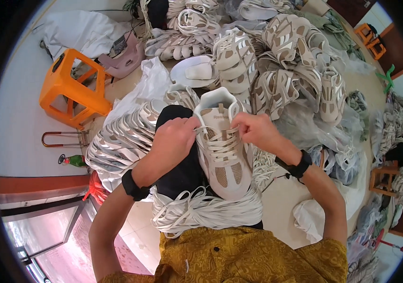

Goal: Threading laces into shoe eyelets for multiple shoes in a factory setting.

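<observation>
A beige and white sneaker [227, 178] rests on my lap, its toe toward me and its collar pointing away. A pale flat shoelace [222, 147] crosses the tongue through its eyelets. My left hand [177, 144] is closed at the left upper eyelets, pinching the lace between thumb and fingers. At the opposite side of the opening, my right hand [259, 134] pinches the lace close to the upper eyelets; its fingertips partly hide it. A thick bundle of white laces [206, 211] lies across my lap, below the toe. Black cloth [178, 174] covers my leg under my left hand.
Stacked shoe uppers [119, 137] stand to the left. Piled sneakers [286, 42] fill the far side, with clear plastic bags [314, 132] beside them. An orange stool [72, 89] stands at far left, near a green bottle [75, 161]. A white cloth [309, 218] lies at right.
</observation>
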Available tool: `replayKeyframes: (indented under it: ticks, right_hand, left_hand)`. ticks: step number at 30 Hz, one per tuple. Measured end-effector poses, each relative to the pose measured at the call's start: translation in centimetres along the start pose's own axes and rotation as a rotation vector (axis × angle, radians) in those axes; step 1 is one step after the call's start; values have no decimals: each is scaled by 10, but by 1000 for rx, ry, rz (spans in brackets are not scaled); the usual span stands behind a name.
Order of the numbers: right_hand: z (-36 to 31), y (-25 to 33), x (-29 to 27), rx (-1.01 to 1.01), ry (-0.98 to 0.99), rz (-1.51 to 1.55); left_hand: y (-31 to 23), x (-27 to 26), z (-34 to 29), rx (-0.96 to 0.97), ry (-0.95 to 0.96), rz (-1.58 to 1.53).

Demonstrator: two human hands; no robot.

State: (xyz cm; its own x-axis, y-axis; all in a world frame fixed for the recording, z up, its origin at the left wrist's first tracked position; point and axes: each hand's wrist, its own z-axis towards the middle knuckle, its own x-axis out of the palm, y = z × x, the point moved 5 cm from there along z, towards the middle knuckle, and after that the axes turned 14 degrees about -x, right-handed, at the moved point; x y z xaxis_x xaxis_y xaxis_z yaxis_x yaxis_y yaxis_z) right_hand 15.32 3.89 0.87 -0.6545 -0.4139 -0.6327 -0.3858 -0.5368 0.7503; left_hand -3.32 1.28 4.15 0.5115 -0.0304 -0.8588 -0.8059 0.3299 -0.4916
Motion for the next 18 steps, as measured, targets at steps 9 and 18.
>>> replayKeyframes:
  ticks: [9, 18]
  right_hand:
    - [-5, 21, 5, -249, -207, -64]
    - [14, 21, 12, -249, -247, -283]
  left_hand:
    - [19, 0, -3, -27, -22, 94]
    - [38, -37, -1, -187, 98, -82]
